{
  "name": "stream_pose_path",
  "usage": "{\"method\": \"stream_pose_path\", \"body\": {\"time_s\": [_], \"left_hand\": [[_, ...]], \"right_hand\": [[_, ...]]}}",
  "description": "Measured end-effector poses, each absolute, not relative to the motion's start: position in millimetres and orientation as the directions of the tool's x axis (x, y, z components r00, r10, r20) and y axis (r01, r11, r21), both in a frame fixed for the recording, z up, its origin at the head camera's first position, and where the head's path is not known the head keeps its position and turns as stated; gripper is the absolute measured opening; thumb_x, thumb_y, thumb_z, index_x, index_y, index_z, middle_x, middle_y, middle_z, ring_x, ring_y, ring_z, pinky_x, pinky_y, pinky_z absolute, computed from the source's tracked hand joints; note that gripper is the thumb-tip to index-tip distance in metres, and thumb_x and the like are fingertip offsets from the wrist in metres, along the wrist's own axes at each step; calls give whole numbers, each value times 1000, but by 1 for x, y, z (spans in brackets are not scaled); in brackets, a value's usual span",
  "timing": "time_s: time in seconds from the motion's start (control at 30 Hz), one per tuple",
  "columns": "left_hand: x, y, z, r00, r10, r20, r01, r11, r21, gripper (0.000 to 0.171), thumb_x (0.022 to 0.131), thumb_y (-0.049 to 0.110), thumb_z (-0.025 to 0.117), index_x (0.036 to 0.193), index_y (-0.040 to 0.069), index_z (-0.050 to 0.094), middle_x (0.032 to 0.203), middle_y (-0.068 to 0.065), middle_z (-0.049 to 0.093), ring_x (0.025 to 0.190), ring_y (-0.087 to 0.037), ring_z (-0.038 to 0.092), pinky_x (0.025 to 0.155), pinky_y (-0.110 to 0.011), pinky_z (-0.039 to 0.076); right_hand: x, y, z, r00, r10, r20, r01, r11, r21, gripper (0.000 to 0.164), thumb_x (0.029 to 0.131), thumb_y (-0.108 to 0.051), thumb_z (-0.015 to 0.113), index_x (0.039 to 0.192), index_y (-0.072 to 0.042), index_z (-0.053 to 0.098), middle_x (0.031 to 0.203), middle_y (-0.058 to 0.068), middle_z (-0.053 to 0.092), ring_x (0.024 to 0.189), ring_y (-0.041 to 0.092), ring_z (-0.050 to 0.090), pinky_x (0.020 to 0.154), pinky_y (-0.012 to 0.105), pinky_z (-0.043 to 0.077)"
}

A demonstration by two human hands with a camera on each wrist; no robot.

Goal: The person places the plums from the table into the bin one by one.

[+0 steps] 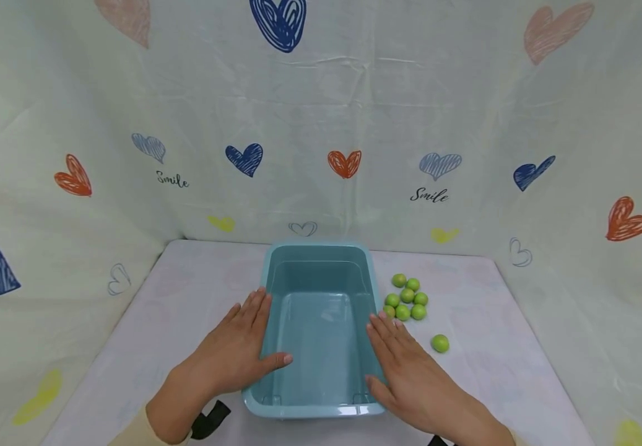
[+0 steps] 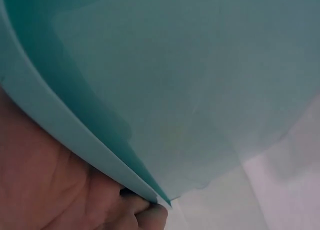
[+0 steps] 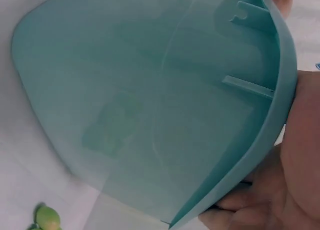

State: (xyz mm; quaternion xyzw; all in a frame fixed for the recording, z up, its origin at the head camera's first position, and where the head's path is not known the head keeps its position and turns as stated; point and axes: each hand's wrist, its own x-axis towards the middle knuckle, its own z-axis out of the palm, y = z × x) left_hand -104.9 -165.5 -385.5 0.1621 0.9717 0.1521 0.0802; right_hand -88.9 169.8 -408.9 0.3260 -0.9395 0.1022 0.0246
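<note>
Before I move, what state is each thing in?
Blue bin: upright, top open, nothing visible inside
Left hand: fingers straight, against the bin's left side
Right hand: fingers straight, against the bin's right side
Green balls: loose, clustered right of the bin
Lone green ball: apart from the cluster
Backdrop: creased

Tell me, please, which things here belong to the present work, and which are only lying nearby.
Seemingly in the work:
blue tub, with left hand and right hand on its sides

Seemingly just lying nearby:
cluster of small green round things, right of the tub
single green round thing, apart from the cluster
</note>
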Motion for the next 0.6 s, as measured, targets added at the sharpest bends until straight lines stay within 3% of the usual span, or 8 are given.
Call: {"method": "stream_pose_path", "body": {"time_s": [0.17, 0.43, 0.6], "left_hand": [[-100, -167, -383, -937, 331, -116, 284, 910, 301, 115, 92, 67, 69, 164, -7, 21, 174, -25, 14, 162, -42, 17, 126, -64, 24], [-97, -166, -380, -932, 329, -152, 266, 905, 332, 125, 84, 71, 76, 164, -7, 22, 175, -25, 14, 162, -42, 16, 127, -64, 23], [-100, -165, -380, -935, 325, -143, 267, 908, 322, 115, 91, 66, 73, 164, -8, 24, 174, -26, 16, 162, -44, 17, 126, -65, 24]], "right_hand": [[-97, 164, -410, -825, -547, 141, -565, 789, -240, 77, 104, -42, 65, 159, 6, 39, 170, 21, 32, 159, 37, 29, 125, 55, 32], [-118, 161, -412, -854, -495, 159, -519, 794, -316, 78, 103, -40, 68, 158, 8, 40, 169, 25, 33, 158, 41, 31, 120, 58, 39], [-120, 161, -412, -865, -490, 107, -495, 800, -340, 80, 103, -41, 68, 160, 7, 36, 171, 23, 28, 159, 39, 30, 119, 58, 40]]}}
